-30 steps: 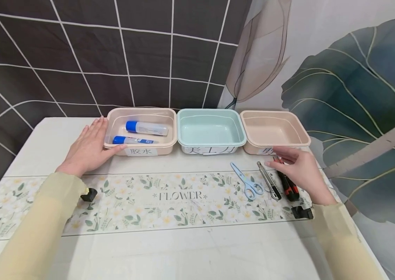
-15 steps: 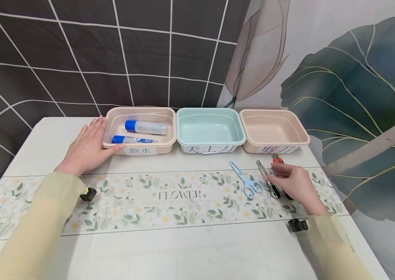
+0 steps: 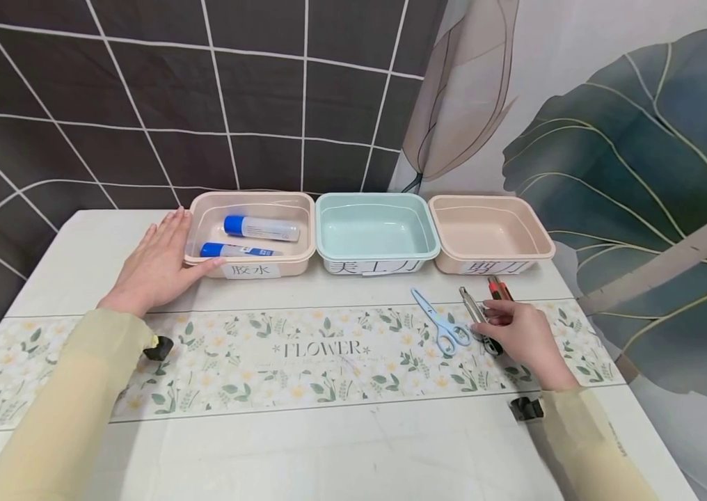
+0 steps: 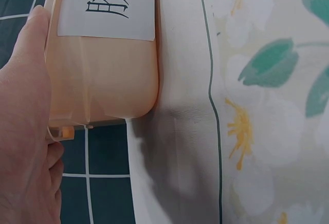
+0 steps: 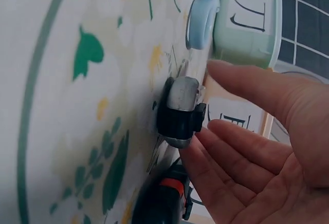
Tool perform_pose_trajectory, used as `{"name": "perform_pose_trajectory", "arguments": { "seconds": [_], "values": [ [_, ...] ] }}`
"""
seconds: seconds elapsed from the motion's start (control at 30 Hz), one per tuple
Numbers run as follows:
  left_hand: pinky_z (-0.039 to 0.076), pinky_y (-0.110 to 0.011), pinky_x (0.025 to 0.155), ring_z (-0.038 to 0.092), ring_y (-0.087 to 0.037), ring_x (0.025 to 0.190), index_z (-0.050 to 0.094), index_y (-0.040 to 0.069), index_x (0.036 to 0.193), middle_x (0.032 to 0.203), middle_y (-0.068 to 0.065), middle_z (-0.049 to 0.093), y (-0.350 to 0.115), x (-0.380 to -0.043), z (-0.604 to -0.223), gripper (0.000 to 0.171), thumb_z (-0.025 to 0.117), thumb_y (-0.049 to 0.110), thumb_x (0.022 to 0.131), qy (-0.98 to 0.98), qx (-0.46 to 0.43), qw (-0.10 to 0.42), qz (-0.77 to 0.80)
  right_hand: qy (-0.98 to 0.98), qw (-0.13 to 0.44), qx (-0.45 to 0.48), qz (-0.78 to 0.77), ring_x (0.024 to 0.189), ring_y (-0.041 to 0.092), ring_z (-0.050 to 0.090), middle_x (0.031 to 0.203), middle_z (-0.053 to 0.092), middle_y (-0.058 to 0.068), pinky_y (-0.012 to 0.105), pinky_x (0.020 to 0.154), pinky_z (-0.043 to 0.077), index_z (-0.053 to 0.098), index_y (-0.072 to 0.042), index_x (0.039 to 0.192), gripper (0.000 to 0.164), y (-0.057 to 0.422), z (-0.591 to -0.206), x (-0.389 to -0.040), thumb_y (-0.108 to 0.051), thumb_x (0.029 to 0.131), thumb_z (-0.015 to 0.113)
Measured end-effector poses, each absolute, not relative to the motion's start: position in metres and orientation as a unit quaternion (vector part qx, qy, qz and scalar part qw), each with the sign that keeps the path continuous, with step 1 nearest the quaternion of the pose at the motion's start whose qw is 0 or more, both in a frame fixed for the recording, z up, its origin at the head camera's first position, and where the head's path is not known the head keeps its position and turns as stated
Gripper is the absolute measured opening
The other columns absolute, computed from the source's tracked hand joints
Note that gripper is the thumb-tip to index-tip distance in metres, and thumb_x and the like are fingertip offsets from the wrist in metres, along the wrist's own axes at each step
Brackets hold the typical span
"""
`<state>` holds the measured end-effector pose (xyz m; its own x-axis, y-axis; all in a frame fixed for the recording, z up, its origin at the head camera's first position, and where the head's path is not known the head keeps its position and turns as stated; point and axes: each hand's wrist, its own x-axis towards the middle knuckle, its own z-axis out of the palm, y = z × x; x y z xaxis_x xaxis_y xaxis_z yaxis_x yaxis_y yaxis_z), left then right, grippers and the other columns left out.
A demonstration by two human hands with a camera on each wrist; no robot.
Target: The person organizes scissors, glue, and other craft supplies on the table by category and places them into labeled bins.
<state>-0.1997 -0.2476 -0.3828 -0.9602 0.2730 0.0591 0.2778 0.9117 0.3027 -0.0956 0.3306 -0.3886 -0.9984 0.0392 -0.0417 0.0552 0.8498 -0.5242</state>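
My left hand rests with straight fingers along the left side of a pink bin, its thumb at the front rim. Two blue-capped glue bottles lie inside that bin. On the right, my right hand is lowered over a silver and black utility knife lying on the table. In the right wrist view its fingertips reach the side of that utility knife, while the thumb stands apart from it. A red and black utility knife lies partly hidden beneath this hand. Light blue scissors lie just left.
A light blue bin stands in the middle of the row, and another pink bin at its right end; both have paper labels. A flower-printed strip crosses the white table. A dark gridded cloth hangs behind.
My right hand has moved left and toward the near side, from over the red and black utility knife to the silver one, and has lowered. The left hand stays at the bin.
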Motion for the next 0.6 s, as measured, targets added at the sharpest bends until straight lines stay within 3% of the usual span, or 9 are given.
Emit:
{"name": "perform_pose_trajectory", "arguments": {
  "seconds": [0.27, 0.6],
  "values": [
    [-0.006, -0.047, 0.123, 0.0, -0.039, 0.154, 0.001, -0.007, 0.159, 0.166, -0.027, 0.002, -0.247, -0.2001, -0.3819, 0.109, 0.049, 0.069, 0.097, -0.978, -0.141, 0.009, -0.156, 0.966, 0.007, 0.027, -0.259, 0.079, 0.025, 0.066, 0.086, 0.071, 0.009, 0.037, 0.065, 0.051, 0.067, 0.008, 0.125, 0.047, 0.3304, -0.395, -0.0995, -0.01, 0.085, 0.082],
    [-0.006, -0.048, 0.123, -0.001, -0.038, 0.154, 0.0, -0.006, 0.16, 0.166, -0.027, 0.002, -0.2472, -0.1993, -0.3829, 0.109, 0.049, 0.068, 0.097, -0.977, -0.14, 0.008, -0.159, 0.972, 0.008, 0.034, -0.232, 0.072, 0.023, 0.062, 0.084, 0.069, 0.01, 0.034, 0.059, 0.046, 0.069, 0.008, 0.121, 0.041, 0.3254, -0.3939, -0.1006, -0.01, 0.086, 0.081]
  ]
}}
